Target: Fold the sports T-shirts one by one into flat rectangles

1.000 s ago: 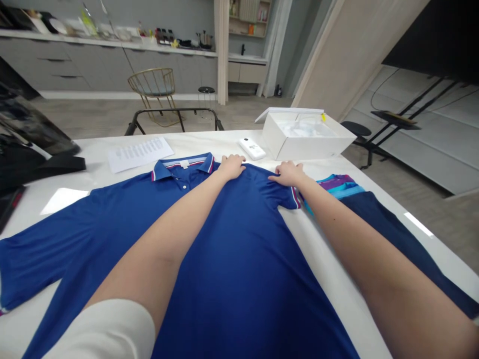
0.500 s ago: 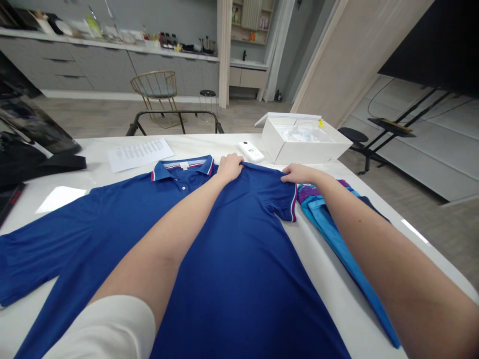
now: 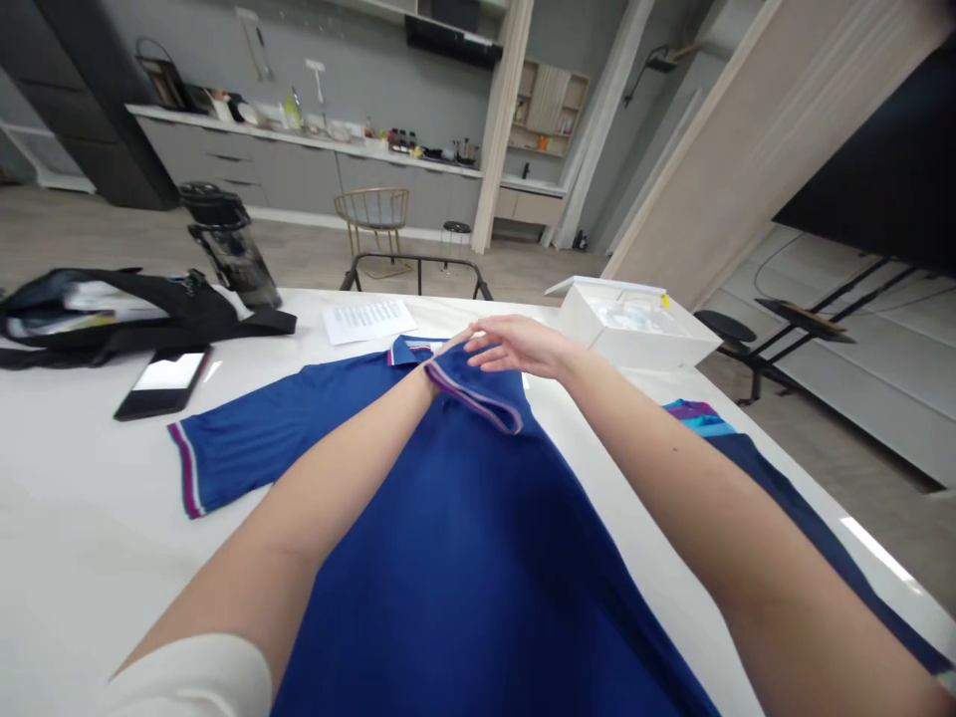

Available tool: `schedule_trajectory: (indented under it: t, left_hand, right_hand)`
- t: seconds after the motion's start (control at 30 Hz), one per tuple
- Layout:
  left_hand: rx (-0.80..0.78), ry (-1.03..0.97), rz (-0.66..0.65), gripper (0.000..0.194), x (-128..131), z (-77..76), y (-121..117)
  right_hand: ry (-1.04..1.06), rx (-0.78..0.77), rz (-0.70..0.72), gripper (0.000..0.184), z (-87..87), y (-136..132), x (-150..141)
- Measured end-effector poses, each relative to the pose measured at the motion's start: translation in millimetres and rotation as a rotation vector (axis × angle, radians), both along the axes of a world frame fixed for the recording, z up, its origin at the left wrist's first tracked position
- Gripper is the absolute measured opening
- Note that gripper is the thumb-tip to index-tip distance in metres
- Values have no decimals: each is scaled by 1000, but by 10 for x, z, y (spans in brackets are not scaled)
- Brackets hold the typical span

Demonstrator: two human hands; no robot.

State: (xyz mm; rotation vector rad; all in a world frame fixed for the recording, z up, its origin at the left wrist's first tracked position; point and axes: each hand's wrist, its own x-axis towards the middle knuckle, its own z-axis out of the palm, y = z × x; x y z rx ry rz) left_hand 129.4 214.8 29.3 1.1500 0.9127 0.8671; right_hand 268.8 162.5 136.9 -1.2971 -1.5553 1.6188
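A blue polo shirt point(image 3: 463, 538) lies spread on the white table, its collar point(image 3: 407, 351) at the far end. The sleeve on the right is folded inward over the body, and its striped cuff point(image 3: 478, 400) lies over my left wrist. My left hand point(image 3: 454, 342) is by the shoulder near the collar, mostly hidden by the folded sleeve and my right hand. Over that folded sleeve is my right hand point(image 3: 519, 344), its fingers apart and holding nothing. The other sleeve point(image 3: 231, 448) stretches flat to the left.
Folded clothes point(image 3: 792, 498) lie along the right side. A white box point(image 3: 634, 334) stands at the back right, a printed sheet point(image 3: 369, 321) behind the collar. On the left are a phone point(image 3: 160, 383), a black bag point(image 3: 149, 319) and a dark bottle point(image 3: 235, 254).
The right-hand sleeve has been folded inward over the shirt, and my right hand has moved left with it and loosened. The view has shifted left and up.
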Motion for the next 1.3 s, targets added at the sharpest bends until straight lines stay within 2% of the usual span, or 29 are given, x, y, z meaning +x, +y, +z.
schedule_trajectory:
  t: [0.07, 0.1, 0.17, 0.2, 0.27, 0.37, 0.43, 0.53, 0.63, 0.77, 0.83, 0.9, 0.93, 1.03, 1.1, 1.13, 1.2, 1.27, 1.3]
  left_hand:
    - [-211, -53, -129, 62, -381, -129, -223]
    - [-298, -65, -176, 65, -536, -194, -335]
    - [-354, -25, -192, 60, -744, -299, -533]
    - [-334, 24, -176, 54, -794, -333, -610]
    - [-209, 194, -103, 41, -814, -368, -718]
    - [54, 590, 35, 30, -767, -380, -791]
    - [162, 801, 100, 23, -761, -381, -817]
    - [261, 833, 122, 10, -809, -338, -837]
    - [320, 613, 107, 13, -890, -192, -769]
    - [132, 283, 83, 18, -1087, -11, -470]
    - [25, 362, 103, 18, -1233, -47, -310]
    - [20, 620, 190, 17, -1371, -173, -237]
    - [67, 773, 244, 17, -1424, -249, -248]
    - [376, 1161, 383, 31, -1483, -417, -454]
    - [630, 1291, 392, 44, -1450, -440, -673]
    - [737, 1312, 347, 47, -1422, -430, -787]
    - [853, 1294, 146, 49, -1364, -401, -1001]
    - [847, 1272, -62, 47, -1319, -392, -1202]
    - [820, 1277, -117, 46, -1303, -399, -1305]
  right_hand:
    - [-210, 135, -25, 22, -282, 126, -109]
    - [-385, 224, -80, 21, -436, 198, -108]
    - [-749, 454, -129, 32, -743, 338, -36]
    - [-912, 540, -118, 41, -887, 398, 17]
    - [-1090, 589, -40, 49, -1136, 482, 118]
    - [-1151, 585, 26, 41, -1397, 528, 202]
    - [-1153, 614, 12, 34, -1488, 539, 220]
    - [-1102, 628, -84, 31, -1492, 589, 232]
    - [-1018, 623, -215, 31, -1365, 706, 242]
    - [-984, 639, -308, 34, -1219, 888, 170]
    - [-1002, 621, -289, 32, -1258, 928, 89]
    - [-1032, 572, -230, 29, -1369, 901, 2]
    - [-1046, 552, -210, 29, -1434, 863, -35]
    - [-1059, 603, -247, 36, -1578, 670, -96]
    - [-1049, 714, -289, 40, -1582, 497, -89]
    - [-1038, 767, -290, 40, -1557, 397, -75]
    - [-998, 839, -254, 37, -1476, 166, -32]
    - [-929, 847, -159, 30, -1387, -120, 15]
    - [-889, 825, -86, 26, -1351, -284, 37]
